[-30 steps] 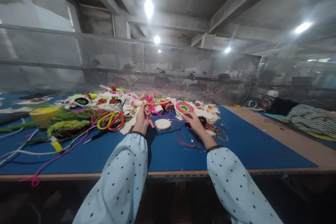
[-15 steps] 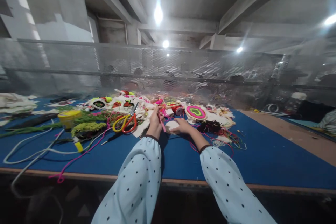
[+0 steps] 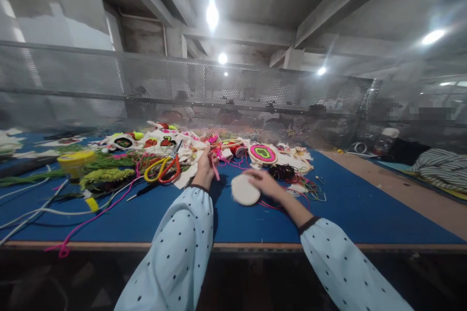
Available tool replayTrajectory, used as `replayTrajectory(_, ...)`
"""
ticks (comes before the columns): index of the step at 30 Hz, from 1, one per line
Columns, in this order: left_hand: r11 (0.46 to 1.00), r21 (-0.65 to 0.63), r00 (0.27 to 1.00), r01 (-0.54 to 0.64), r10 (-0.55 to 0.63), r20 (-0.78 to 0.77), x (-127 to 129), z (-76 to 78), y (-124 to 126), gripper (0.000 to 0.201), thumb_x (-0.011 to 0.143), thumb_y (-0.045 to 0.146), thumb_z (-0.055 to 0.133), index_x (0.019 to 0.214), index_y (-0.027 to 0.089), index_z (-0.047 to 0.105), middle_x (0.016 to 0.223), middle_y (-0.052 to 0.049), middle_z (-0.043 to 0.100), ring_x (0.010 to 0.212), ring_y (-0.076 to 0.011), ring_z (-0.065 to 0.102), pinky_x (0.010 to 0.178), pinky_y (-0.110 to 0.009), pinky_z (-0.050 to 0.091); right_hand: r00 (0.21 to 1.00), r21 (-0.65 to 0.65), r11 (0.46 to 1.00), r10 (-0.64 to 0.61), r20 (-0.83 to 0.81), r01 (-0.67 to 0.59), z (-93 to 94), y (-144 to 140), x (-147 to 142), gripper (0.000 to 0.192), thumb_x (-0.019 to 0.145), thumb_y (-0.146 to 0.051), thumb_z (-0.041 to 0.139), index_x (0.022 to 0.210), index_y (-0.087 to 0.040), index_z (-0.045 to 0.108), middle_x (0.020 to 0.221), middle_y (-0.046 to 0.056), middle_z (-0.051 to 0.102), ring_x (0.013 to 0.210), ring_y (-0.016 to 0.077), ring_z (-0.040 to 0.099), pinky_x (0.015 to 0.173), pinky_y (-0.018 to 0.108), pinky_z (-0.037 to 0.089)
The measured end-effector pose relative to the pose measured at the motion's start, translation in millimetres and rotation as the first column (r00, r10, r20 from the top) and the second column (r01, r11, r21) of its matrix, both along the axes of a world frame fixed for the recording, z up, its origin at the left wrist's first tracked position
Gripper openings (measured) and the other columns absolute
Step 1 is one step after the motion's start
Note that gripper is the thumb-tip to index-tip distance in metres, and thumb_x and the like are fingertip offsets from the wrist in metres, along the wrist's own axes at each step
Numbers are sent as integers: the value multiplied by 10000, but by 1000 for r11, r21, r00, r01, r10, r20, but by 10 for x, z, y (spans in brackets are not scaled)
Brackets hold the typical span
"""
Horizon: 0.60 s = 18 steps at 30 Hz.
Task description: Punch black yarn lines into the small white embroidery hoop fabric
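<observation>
My right hand (image 3: 265, 183) holds a small round embroidery hoop with blank white cloth (image 3: 245, 190), lifted a little above the blue table (image 3: 233, 218). My left hand (image 3: 205, 168) stays further back, shut on a pink tool or strand of yarn (image 3: 215, 169) beside the pile of stitched pieces. Both arms wear pale blue sleeves with dark dots.
Yellow and red scissors (image 3: 163, 165) lie left of my left hand. A finished hoop with pink and green rings (image 3: 262, 153), tangled yarn (image 3: 292, 177), green yarn bundles (image 3: 102, 175), a yellow tub (image 3: 75, 160) and white cord (image 3: 32, 211) lie about. A mesh fence (image 3: 233, 97) backs the table.
My right hand went from the far yarn pile to the blank hoop, took hold of it, and has drawn it toward me. The left hand barely moved.
</observation>
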<state>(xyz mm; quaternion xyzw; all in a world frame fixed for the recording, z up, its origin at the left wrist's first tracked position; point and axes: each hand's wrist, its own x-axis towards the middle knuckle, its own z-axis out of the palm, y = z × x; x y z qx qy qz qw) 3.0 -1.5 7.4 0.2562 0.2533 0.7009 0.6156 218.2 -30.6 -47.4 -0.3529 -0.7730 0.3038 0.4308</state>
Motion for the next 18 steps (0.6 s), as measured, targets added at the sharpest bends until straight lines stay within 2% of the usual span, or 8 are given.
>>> replayTrajectory(2,999,0,999,39,-39,19,-12,-6,-4,189,829,318,515,783,138,551,403,75,375,275,-34,319,301,-138,199,935,128,990,8,354,-57,-93,-186,-62,346,831,-329,477,1133,-214,601,1238,91,543,1174,223,458,998,426,330)
replayTrajectory(4,999,-5,998,52,-52,28,-20,-7,-11,186,833,322,510,792,145,548,404,78,368,271,-34,315,302,-140,195,846,264,964,-104,523,-44,-85,-324,-107,388,884,-308,384,1232,-213,526,1362,89,414,1284,218,322,1060,450,221)
replayTrajectory(6,998,-20,998,55,-54,38,-23,-7,-13,187,834,330,506,788,152,540,405,81,363,268,-33,309,303,-140,194,825,409,912,-245,509,19,2,-440,-134,464,904,-324,339,1344,-182,383,1429,98,294,1329,211,226,1083,451,171)
replayTrajectory(8,998,-29,998,50,-49,44,-23,-8,-10,185,837,329,498,786,155,534,402,84,356,266,-33,306,306,-141,197,838,500,864,-320,441,67,93,-561,-159,573,904,-384,329,1413,-151,211,1464,107,192,1352,207,145,1093,440,155)
replayTrajectory(10,998,-27,998,48,-47,38,-20,-11,-7,181,846,317,483,791,153,535,400,82,353,267,-36,310,306,-143,198,822,467,884,-254,509,-16,130,-685,-191,659,888,-469,330,1427,-138,144,1467,117,171,1354,218,131,1095,432,161)
replayTrajectory(12,998,-24,998,55,-54,31,-16,-13,-10,181,851,309,474,796,150,540,401,79,357,267,-38,315,305,-145,201,765,355,927,-139,628,-123,113,-787,-218,679,874,-523,323,1419,-140,191,1455,119,211,1346,223,167,1096,417,173)
replayTrajectory(16,998,-31,998,59,-57,39,-12,-15,-35,183,838,322,498,805,148,545,412,81,359,268,-36,316,306,-146,209,747,313,944,-137,650,-100,54,-880,-217,671,882,-515,307,1402,-96,235,1453,135,195,1350,222,151,1101,422,164)
replayTrajectory(18,998,-34,998,56,-55,44,-15,-20,-39,181,839,320,497,803,148,542,415,80,363,270,-35,317,305,-144,205,738,282,951,-99,668,-128,48,-907,-200,600,894,-488,306,1371,-124,327,1412,118,314,1322,211,248,1101,422,166)
